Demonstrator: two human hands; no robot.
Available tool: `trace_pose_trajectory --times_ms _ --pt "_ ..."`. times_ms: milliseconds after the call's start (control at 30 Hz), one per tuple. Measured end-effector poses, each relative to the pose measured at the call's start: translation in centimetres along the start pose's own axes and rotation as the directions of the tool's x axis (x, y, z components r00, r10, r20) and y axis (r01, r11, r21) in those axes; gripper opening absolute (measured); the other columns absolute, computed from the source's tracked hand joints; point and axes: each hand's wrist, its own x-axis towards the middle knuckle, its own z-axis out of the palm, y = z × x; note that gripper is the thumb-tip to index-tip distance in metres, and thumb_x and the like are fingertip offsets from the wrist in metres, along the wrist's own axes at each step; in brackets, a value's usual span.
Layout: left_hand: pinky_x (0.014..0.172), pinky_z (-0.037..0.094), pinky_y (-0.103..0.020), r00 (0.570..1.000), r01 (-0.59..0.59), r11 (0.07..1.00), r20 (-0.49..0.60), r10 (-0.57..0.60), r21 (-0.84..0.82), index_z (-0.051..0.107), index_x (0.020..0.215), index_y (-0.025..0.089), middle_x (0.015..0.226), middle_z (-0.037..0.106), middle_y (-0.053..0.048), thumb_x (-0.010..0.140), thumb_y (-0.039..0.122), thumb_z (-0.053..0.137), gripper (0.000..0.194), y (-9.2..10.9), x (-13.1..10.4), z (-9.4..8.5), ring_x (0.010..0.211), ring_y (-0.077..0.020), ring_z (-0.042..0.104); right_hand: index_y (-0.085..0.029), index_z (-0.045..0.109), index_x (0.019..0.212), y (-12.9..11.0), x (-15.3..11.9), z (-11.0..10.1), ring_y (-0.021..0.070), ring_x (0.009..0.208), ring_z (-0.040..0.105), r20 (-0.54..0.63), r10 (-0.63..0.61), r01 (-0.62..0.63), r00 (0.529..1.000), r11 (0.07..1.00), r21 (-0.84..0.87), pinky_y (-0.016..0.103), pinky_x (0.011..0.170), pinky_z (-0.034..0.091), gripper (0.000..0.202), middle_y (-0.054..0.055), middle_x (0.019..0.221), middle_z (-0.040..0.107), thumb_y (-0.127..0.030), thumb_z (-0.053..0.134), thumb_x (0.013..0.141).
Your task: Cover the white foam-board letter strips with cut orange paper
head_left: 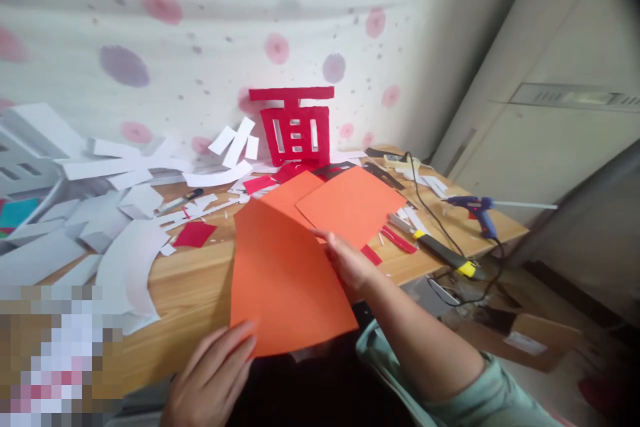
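Observation:
An orange sheet of paper [287, 280] is held up over the front edge of the table, slightly bowed. At its lower left corner my left hand [215, 370] grips it, fingers on the face and thumb hidden. My right hand [350, 263] has the right edge, thumb on top and the other fingers out of sight behind. Beyond it, another orange sheet [353, 203] lies flat, overlapping a further orange sheet [295, 190]. Against the wall covering stands a red cut-out character [295, 127].
White paper pieces [110, 200] crowd the left of the wooden table [190, 273]. A small cutter knife [187, 198] and red scrap [195, 234] lie nearby. On the right are a large yellow-and-black utility knife [445, 253], a corded blue glue gun [477, 210] and a power strip [400, 160].

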Motion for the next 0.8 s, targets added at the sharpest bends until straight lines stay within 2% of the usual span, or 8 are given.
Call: trace_pose_trajectory --times_ms 133,267,333,433,467,533,633,800 --pt "0.095 0.050 -0.030 0.998 0.064 0.997 -0.013 -0.064 -0.045 0.067 0.106 0.017 0.110 0.070 -0.007 0.081 0.002 0.061 0.030 0.8 0.3 0.7 0.103 -0.0184 0.063 -0.016 0.070 0.095 0.5 -0.6 -0.9 0.0232 0.079 0.068 -0.066 -0.014 -0.004 0.998 0.961 -0.278 0.033 0.070 0.053 0.040 0.007 0.092 0.073 -0.042 0.078 0.066" --pt "0.103 0.046 -0.039 0.961 0.268 0.910 0.019 -0.276 -0.317 0.056 0.130 0.023 0.136 0.055 -0.012 0.076 0.029 0.073 0.058 0.9 -0.1 1.2 0.124 -0.0282 0.053 -0.017 0.069 0.078 1.2 0.0 -1.7 0.0216 0.068 0.066 -0.166 -0.067 0.010 0.984 0.946 -0.323 0.031 0.061 0.050 0.028 0.005 0.076 0.072 -0.042 0.073 0.068" --pt "0.102 0.047 -0.042 0.795 0.523 0.635 0.056 -0.604 -0.568 0.043 0.141 0.027 0.151 0.039 -0.012 0.080 0.041 0.067 0.068 0.5 0.6 1.4 0.132 -0.0312 0.046 -0.017 0.068 0.079 1.4 0.2 -2.0 0.0205 0.067 0.066 -0.171 -0.098 0.042 0.980 0.951 -0.305 0.030 0.061 0.050 0.030 0.004 0.077 0.072 -0.044 0.072 0.068" --pt "0.094 0.053 -0.040 0.325 0.642 -0.024 0.300 -0.897 -0.767 0.043 0.140 0.029 0.151 0.039 -0.011 0.081 0.048 0.064 0.065 -0.8 3.1 1.4 0.129 -0.0305 0.050 -0.017 0.067 0.077 1.5 0.2 -2.1 0.0194 0.063 0.064 -0.155 -0.136 0.087 0.979 0.954 -0.286 0.030 0.060 0.050 0.033 0.004 0.072 0.071 -0.048 0.074 0.066" --pt "0.092 0.054 -0.039 0.257 0.615 -0.170 0.400 -0.880 -0.770 0.049 0.135 0.026 0.146 0.047 -0.012 0.079 0.047 0.067 0.063 -1.3 4.0 1.4 0.125 -0.0306 0.054 -0.017 0.066 0.076 1.4 0.1 -2.1 0.0192 0.062 0.064 -0.149 -0.149 0.102 0.978 0.953 -0.284 0.030 0.060 0.050 0.034 0.004 0.071 0.071 -0.049 0.074 0.066" --pt "0.086 0.056 -0.039 0.272 0.586 -0.353 0.587 -0.762 -0.730 0.062 0.120 0.018 0.127 0.063 -0.015 0.073 0.044 0.073 0.055 -2.1 5.4 1.4 0.112 -0.0314 0.063 -0.017 0.066 0.075 1.4 0.1 -1.8 0.0191 0.063 0.064 -0.138 -0.179 0.133 0.974 0.947 -0.291 0.031 0.060 0.050 0.034 0.004 0.071 0.071 -0.050 0.074 0.067" --pt "0.078 0.058 -0.037 0.287 0.641 -0.410 0.698 -0.656 -0.649 0.069 0.102 0.012 0.100 0.074 -0.015 0.067 0.037 0.080 0.045 -3.3 6.5 1.9 0.090 -0.0298 0.071 -0.017 0.068 0.078 1.4 0.3 -1.5 0.0196 0.065 0.065 -0.141 -0.245 0.188 0.959 0.925 -0.331 0.032 0.061 0.051 0.034 0.005 0.074 0.071 -0.050 0.073 0.068" --pt "0.079 0.058 -0.034 0.284 0.472 -0.165 0.327 -0.901 -0.866 0.069 0.102 0.015 0.100 0.074 -0.009 0.062 0.024 0.083 0.043 -7.8 8.2 3.0 0.092 -0.0250 0.070 -0.019 0.065 0.094 0.7 1.0 -3.4 0.0157 0.066 0.062 -0.310 -0.468 0.300 0.828 0.836 -0.461 0.032 0.067 0.053 0.039 0.002 0.075 0.066 -0.049 0.068 0.070"
